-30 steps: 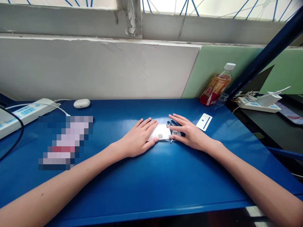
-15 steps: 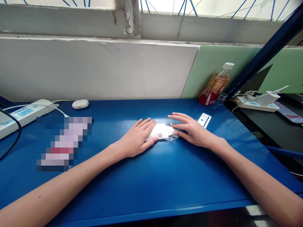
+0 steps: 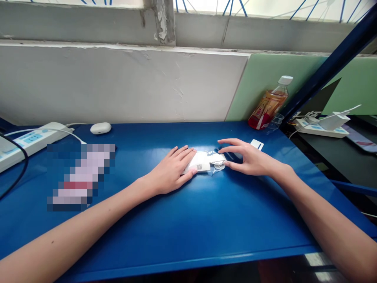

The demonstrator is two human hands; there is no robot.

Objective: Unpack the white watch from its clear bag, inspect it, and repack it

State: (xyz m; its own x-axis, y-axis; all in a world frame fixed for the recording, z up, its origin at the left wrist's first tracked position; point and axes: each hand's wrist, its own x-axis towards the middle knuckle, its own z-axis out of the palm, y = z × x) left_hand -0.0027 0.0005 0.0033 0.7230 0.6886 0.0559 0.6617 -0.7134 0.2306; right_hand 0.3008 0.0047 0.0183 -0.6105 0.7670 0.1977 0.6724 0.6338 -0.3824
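My left hand [image 3: 173, 169] lies flat over the left end of a small clear plastic packet [image 3: 212, 169], fingers stretched and thumb spread, pressing it to the blue table. Inside shows a white paper card [image 3: 199, 162] with a square printed code. Toward the packet's right end is a flat white piece [image 3: 217, 158], too small to name. My right hand [image 3: 250, 156] is at that end, with index finger and thumb apart and their tips at the packet and the white piece. A firm grip does not show. Behind the right hand lies a white card with a dark stripe [image 3: 257, 145], partly hidden.
A power strip [image 3: 41, 135], a white earbud case [image 3: 100, 128] and a pixelated phone-like object [image 3: 85, 169] with a white cable are on the left. A tilted drink bottle [image 3: 269, 106] leans at the back right, near a slanting blue post [image 3: 332, 63].
My right hand has moved to the right, covering more of the striped card. More of the white piece shows at the packet's right end. My left hand has stayed in place.
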